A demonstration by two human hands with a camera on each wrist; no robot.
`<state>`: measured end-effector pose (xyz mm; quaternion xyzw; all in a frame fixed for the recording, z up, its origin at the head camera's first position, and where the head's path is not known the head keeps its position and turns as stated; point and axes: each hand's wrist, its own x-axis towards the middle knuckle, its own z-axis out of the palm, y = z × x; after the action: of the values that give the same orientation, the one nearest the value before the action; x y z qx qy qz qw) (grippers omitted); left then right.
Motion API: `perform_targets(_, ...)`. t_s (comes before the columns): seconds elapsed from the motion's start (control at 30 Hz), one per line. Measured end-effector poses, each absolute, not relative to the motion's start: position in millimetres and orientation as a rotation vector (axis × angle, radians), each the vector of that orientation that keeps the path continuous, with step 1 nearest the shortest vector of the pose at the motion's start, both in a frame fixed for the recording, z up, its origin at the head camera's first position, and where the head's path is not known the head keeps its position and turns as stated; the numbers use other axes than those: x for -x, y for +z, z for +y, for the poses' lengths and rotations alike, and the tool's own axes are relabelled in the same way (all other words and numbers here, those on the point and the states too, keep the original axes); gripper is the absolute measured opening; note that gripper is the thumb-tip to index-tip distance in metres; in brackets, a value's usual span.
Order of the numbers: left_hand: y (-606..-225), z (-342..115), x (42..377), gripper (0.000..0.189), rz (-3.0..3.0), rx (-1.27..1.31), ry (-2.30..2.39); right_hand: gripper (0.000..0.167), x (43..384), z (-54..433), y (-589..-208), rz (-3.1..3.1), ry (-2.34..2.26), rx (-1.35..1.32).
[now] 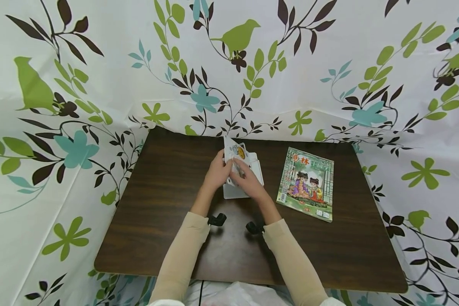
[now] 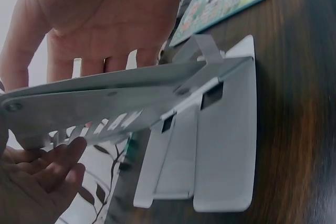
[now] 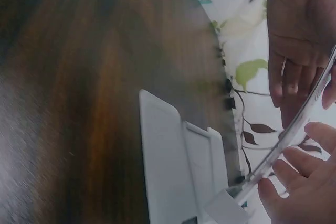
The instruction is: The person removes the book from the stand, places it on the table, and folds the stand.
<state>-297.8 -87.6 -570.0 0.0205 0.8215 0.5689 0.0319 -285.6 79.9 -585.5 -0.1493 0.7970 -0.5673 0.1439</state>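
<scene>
A white metal book stand [image 1: 237, 192] with a cartoon print on its raised panel stands near the back of the table. My left hand [image 1: 217, 171] grips the panel by its left side. At the panel's lower right, my right hand [image 1: 249, 182] holds it with thumb and fingers. In the left wrist view, the slotted panel [image 2: 94, 114] tilts up from the flat base [image 2: 226, 145], and left fingers [image 2: 63, 163] lie at the slots. From the right wrist, the panel shows edge-on between both hands, with the base [image 3: 163, 150] below it.
A magazine [image 1: 306, 182] with two cartoon figures on its cover lies on the dark wooden table [image 1: 157, 204], right of the stand. Patterned cloth [image 1: 118, 85] with birds and leaves hangs behind and around the table. A black wrist camera [image 1: 217, 219] sits at the left sleeve.
</scene>
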Motion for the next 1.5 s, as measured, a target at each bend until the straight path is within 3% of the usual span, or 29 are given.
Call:
perform_targets(0.2, -592.4, -106.8, 302.4, 0.061, 2.717, -0.083, 1.628, 0.068, 277.3, 67.5, -593.9, 2.410, -1.473, 0.496)
perform_targets(0.43, -591.1, -116.3, 292.4, 0.048, 2.784, 0.022, 1.500, 0.069, 269.7, 57.1, -602.5, 2.466, -1.340, 0.549)
perform_targets(0.93, -620.1, -130.8, 285.9, 0.039, 2.804, 0.143, 1.356, 0.066, 266.3, 41.4, -619.2, 2.647, -0.993, 0.617)
perform_targets(1.5, -647.0, -130.6, 277.8, 0.038, 2.819, 0.182, 1.255, 0.061, 258.8, 43.6, -626.9, 2.680, -0.836, 0.673)
